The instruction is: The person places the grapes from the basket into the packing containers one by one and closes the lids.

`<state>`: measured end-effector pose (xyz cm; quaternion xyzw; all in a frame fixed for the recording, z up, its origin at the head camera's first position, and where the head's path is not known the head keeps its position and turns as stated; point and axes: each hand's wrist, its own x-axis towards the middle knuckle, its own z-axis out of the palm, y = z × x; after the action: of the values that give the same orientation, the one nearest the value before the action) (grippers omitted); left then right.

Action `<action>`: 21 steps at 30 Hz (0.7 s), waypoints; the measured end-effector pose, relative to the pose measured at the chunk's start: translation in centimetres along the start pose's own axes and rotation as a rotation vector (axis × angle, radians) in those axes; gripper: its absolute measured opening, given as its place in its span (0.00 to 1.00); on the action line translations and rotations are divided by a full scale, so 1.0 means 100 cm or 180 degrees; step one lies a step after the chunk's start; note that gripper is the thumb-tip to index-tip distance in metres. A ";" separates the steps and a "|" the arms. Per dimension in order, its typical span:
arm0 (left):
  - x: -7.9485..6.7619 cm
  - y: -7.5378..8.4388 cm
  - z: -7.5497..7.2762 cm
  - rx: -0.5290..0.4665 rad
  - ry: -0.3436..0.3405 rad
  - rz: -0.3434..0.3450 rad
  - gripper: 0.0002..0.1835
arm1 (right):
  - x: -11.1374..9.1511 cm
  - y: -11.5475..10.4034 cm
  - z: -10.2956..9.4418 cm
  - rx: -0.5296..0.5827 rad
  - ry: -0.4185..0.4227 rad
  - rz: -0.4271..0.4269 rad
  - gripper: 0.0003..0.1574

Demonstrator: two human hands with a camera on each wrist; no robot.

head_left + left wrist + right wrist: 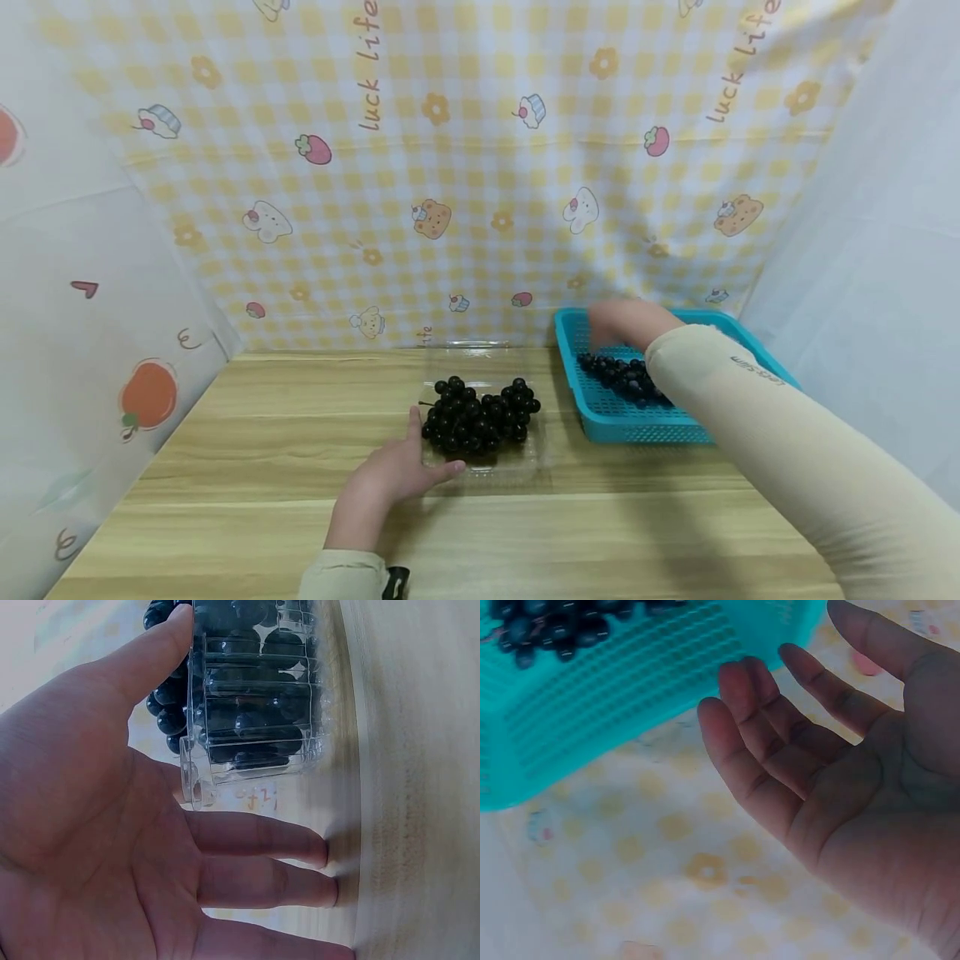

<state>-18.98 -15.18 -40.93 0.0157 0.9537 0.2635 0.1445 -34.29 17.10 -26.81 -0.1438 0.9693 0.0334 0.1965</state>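
Observation:
A clear plastic box (pixel 487 473) holds bunches of black grapes (pixel 468 423) heaped above its rim, with its transparent lid standing up behind. At its near left corner is my left hand (pixel 393 468); the thumb lies against the rim and the other fingers stretch out straight along the left side. Over a turquoise basket (pixel 637 430) hangs my right hand (pixel 632 323), blurred in the head view. Its fingers are loosely bent and hold nothing in the right wrist view. Inside the basket lie more black grapes (pixel 624 379), apart from that hand.
The wooden tabletop (pixel 262 433) carries both containers, the basket to the right of the box. A yellow checked cloth (pixel 465 183) hangs right behind them. White cloth panels (pixel 847 208) rise at both sides.

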 end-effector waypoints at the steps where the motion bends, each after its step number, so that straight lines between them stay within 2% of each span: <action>1: 0.000 0.000 0.000 -0.0008 0.0001 -0.0001 0.71 | 0.000 0.006 0.003 -0.0015 -0.0039 0.0008 0.07; 6: -0.001 0.001 -0.001 -0.0036 0.0009 -0.0032 0.71 | 0.006 0.033 0.018 -0.0022 -0.0258 0.0165 0.07; 12: -0.002 0.002 -0.002 -0.0080 0.0001 -0.0032 0.72 | 0.009 0.065 0.039 -0.0105 -0.0353 0.0442 0.20; 18: -0.003 0.000 -0.003 -0.0121 -0.0022 0.0000 0.73 | 0.009 0.091 0.052 -0.0079 -0.0354 0.0505 0.23; 21: -0.003 -0.001 -0.004 -0.0118 -0.0049 0.0022 0.73 | 0.008 0.100 0.059 -0.0022 -0.0351 0.0516 0.33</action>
<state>-18.84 -15.53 -40.61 0.0182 0.9474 0.2814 0.1511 -35.73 27.14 -32.51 -0.0634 0.9654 0.0604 0.2457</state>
